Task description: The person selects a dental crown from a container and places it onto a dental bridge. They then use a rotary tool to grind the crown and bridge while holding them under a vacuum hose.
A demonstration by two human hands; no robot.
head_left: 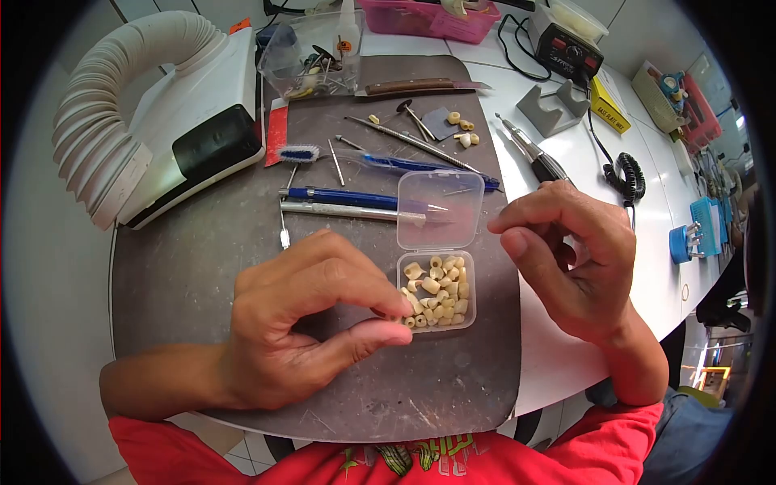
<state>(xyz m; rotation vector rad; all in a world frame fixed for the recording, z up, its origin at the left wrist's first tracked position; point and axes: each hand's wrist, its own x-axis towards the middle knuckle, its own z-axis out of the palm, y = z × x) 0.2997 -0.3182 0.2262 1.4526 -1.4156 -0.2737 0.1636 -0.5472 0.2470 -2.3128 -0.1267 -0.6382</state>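
A small clear plastic box [474,283] filled with tooth-coloured dental crowns [436,291] stands on the grey mat, its hinged lid [436,212] tipped back away from me. My left hand [311,311] is at the box's near left side, thumb and forefinger closed on its edge. To the right of the box hovers my right hand [578,259], its fingers curled. A narrow gap separates that thumb and forefinger, with nothing visible between them. Behind the lid lie a blue pen-like tool [335,196] and a silver rod [339,210].
A white unit with a ribbed hose [89,137] occupies the left. Farther back on the mat are a wooden-handled knife [412,86], a brush [299,153] and several loose crowns [465,139]. A handpiece [533,153] with a coiled cord [626,176] lies at the right.
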